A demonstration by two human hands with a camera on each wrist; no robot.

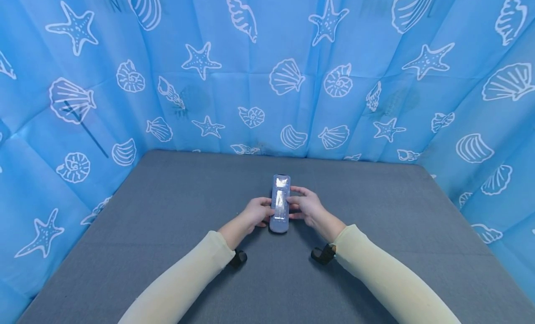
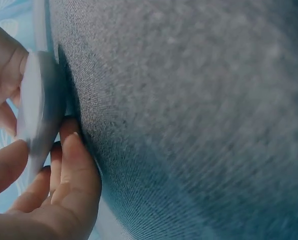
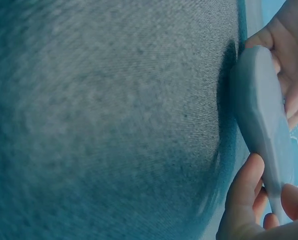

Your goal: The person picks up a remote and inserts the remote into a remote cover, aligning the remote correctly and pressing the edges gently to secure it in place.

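Observation:
A long, pale blue-grey remote control [image 1: 279, 224] with a glossy, glare-covered top lies lengthwise, pointing away from me, in the middle of the head view. My left hand [image 1: 253, 213] holds its left edge, thumb at the upper face and fingers curled beneath the side. From the right, my right hand [image 1: 307, 206] grips the opposite edge, with its thumb over the rim. In the left wrist view the remote's rounded near end [image 2: 44, 90] shows close over the cloth. The right wrist view shows its smooth side [image 3: 254, 105] between both hands.
A dark grey cloth-covered table [image 1: 200, 189] spreads under both arms. Behind it and along both sides hangs a blue curtain [image 1: 259, 96] printed with white shells and starfish. Dark wrist devices [image 1: 323, 254] sit below the cream sleeves [image 1: 376, 268].

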